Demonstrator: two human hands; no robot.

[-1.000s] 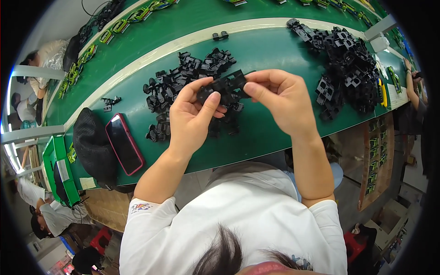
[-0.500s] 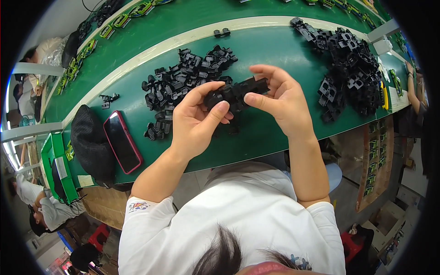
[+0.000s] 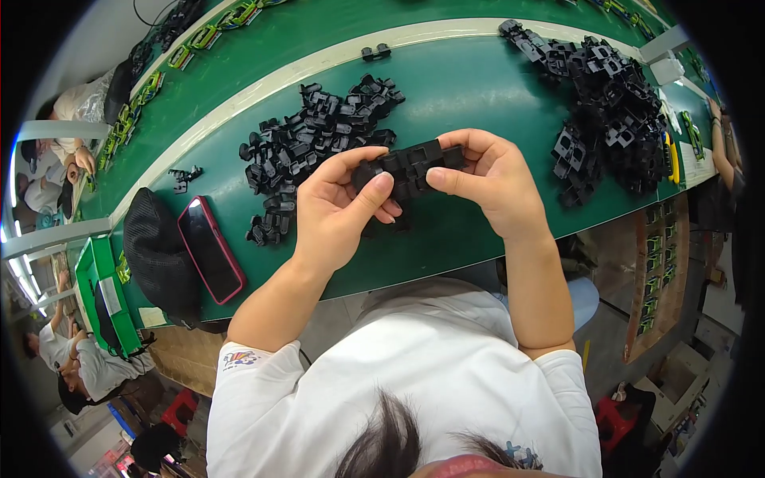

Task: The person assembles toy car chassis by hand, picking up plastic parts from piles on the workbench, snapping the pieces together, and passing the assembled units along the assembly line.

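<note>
Head view: the black part point(image 3: 414, 169) is up between my two hands, above the counter point(image 3: 458, 99) and in front of my chest. Its long axis runs crosswise, from my left grip point(image 3: 333, 211) to my right grip point(image 3: 502, 183), the right end tipped slightly farther from me. Neither hand is nearer, since both touch it. My left grip is closed around the left end, thumb on the near side and forefinger over the far edge; my right grip pinches the right end, thumb in front and fingers behind. Whether it is one piece or several joined I cannot tell, as my fingers hide both ends. The left pile point(image 3: 307, 131) of similar black pieces lies just beyond my left grip, toward the left; the right pile point(image 3: 610, 119) sits well apart from my right grip, on the right. Farther left, the phone point(image 3: 211, 248) lies beside a black bag point(image 3: 159, 255).
</note>
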